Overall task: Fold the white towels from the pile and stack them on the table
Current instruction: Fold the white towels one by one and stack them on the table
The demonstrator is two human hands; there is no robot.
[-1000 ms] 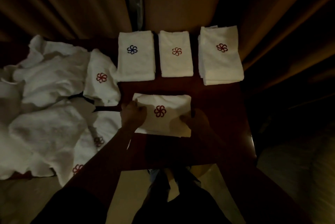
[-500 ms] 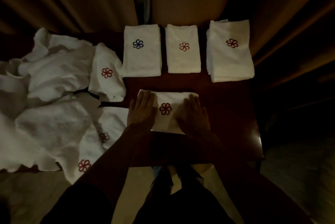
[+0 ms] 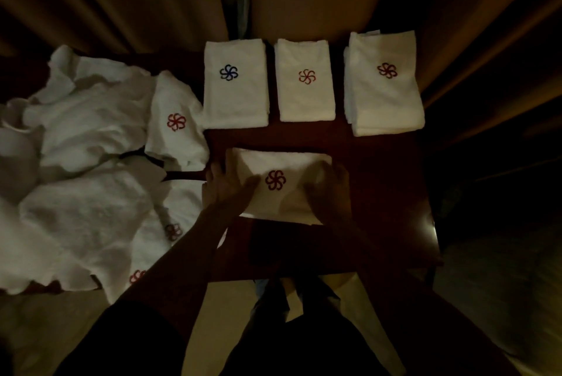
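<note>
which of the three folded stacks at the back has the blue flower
The leftmost stack, beside the unfolded pile: its flower is blue, while the middle stack has an orange-red one and the right stack a dark red one.

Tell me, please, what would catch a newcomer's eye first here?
A folded white towel lies near the front of the table, with the left hand and right hand resting flat on its ends. Behind it, the blue-flower stack, orange-flower stack and red-flower stack line the far edge, and a rumpled pile sprawls on the left.
</note>
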